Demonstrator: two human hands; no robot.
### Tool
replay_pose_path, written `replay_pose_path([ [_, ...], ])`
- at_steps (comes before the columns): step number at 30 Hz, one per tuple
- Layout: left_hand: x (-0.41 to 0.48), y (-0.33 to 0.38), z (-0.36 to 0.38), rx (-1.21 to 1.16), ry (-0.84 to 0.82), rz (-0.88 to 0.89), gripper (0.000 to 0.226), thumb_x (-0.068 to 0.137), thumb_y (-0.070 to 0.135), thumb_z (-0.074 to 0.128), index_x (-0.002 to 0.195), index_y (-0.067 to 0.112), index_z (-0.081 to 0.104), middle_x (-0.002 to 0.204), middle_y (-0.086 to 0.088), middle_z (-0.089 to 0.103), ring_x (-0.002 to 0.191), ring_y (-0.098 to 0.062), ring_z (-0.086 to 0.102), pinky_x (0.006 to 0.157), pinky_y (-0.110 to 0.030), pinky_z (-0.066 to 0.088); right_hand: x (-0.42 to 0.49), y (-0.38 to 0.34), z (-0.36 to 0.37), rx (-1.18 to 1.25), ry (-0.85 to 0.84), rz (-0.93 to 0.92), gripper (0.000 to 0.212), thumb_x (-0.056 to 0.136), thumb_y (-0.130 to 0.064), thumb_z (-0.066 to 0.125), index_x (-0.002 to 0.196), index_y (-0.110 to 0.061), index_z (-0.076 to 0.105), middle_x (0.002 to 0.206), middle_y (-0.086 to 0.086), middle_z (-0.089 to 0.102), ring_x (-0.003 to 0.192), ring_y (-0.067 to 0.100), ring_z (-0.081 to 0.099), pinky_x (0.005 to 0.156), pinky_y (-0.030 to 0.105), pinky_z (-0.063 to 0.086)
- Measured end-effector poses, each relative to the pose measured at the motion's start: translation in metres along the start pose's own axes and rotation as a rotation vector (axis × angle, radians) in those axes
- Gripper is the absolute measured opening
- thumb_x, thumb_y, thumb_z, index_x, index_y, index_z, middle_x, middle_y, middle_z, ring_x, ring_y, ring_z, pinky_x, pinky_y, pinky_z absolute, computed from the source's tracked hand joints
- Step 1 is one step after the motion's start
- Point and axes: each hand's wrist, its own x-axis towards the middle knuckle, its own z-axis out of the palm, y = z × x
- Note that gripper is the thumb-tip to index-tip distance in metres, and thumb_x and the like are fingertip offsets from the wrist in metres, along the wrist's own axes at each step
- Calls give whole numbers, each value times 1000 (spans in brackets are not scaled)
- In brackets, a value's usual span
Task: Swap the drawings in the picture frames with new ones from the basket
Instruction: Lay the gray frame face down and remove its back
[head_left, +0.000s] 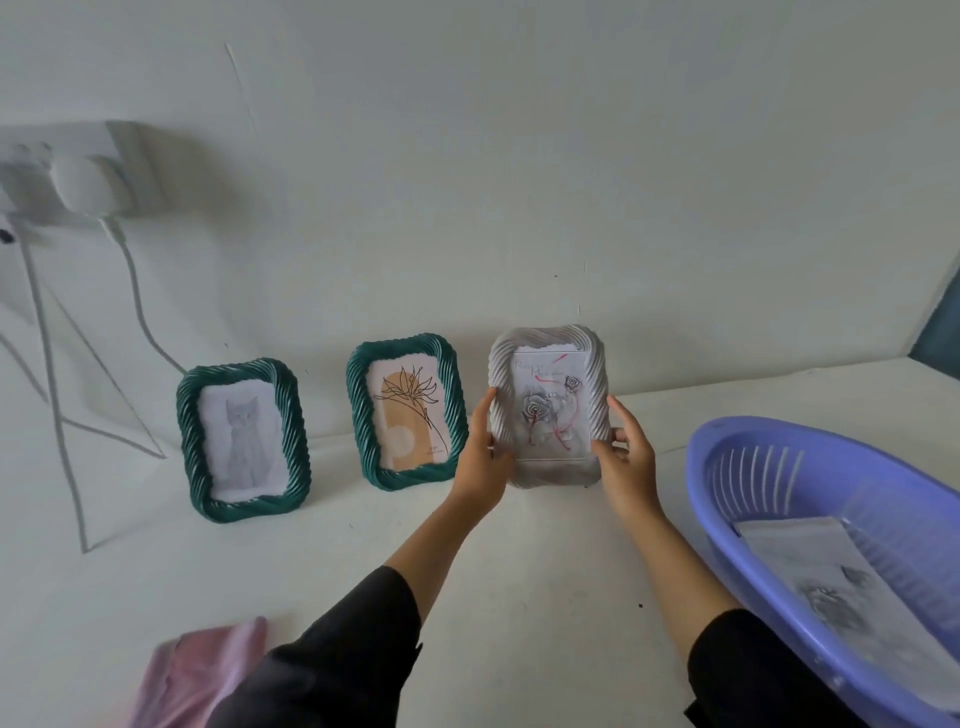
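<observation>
- Dark sleeves (337, 649) sit lowest in view, both arms stretched forward over the white table (519, 597).
- Left hand (480, 457) and right hand (626, 457) clasp the white frame (598, 374) by its lower side edges, thumbs on the front and fingers curled behind. That two-sided hold keeps it upright and facing us, probably to square it up in the row.
- Rose drawing (550, 410) shows inside it. I can't tell whether the base touches the table.
- Tight on the left: the green frame (358, 410) with its flower drawing (410, 410) stands just beside the left hand, so it could get nudged.
- Further left stands the second green frame (189, 431), holding the cat drawing (244, 441).
- Purple basket (698, 499) sits near the right forearm with sheets (831, 587) lying in it.
- Pink cloth (202, 675) and a white cable (135, 291) are well apart from the hands.
</observation>
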Motion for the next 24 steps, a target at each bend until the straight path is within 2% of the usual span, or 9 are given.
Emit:
replay_pose_path([
  [4,-33,5,-8,-58,97,41,70,86,-7,47,128,47,30,68,0,39,63,-12,41,59,-18,44,-32,-20,-10,69,-74,-44,50,87,2,51,129,-25,51,87,0,54,73,10,52,55,5,43],
  [8,-68,5,-13,-180,215,70,52,88,-1,49,124,37,42,80,-9,49,72,-17,50,62,-23,46,-63,-38,-22,138,-140,-75,51,84,6,54,126,-24,54,92,2,58,80,8,57,62,11,47],
  [11,-95,10,-12,-187,335,13,37,91,5,49,122,25,47,89,-5,56,72,-13,56,55,-14,49,-85,-51,-30,141,-210,-81,53,82,10,51,127,-17,55,90,-6,60,71,5,54,60,12,45],
  [13,-109,12,-10,-144,441,-33,31,90,14,52,120,21,51,103,-7,60,87,-19,60,69,-22,53,-98,-60,-33,70,-244,-105,54,81,10,50,128,-16,55,89,-9,59,63,5,47,57,12,40],
  [15,-120,17,-8,-100,544,-52,32,88,19,54,120,20,52,116,-5,57,107,-21,55,85,-30,48,-110,-70,-34,-65,-244,-176,55,79,8,51,128,-16,55,87,-1,58,54,3,44,53,5,36],
  [16,-123,22,-6,-96,564,-54,34,89,19,55,122,18,51,118,-4,56,109,-21,53,87,-29,44,-116,-75,-33,-156,-237,-233,54,78,7,53,127,-15,56,86,2,57,55,4,45,54,4,36],
  [18,-131,38,-3,-154,518,-64,39,90,20,54,129,18,47,120,-5,55,107,-20,53,88,-28,42,-129,-85,-31,-334,-250,-353,49,78,3,57,125,-11,58,87,7,56,65,10,48,58,5,37],
  [21,-136,58,-1,-382,399,-160,46,92,27,53,136,21,39,130,-10,52,112,-23,53,100,-42,45,-148,-97,-28,-501,-354,-448,37,83,-11,61,120,-10,61,90,8,56,74,14,49,65,16,40],
  [24,-138,65,-5,-475,334,-221,55,92,29,54,142,29,31,141,-7,43,124,-28,47,93,-43,46,-165,-109,-23,-542,-453,-520,38,86,-12,60,124,-8,56,105,10,62,90,19,59,74,11,44],
])
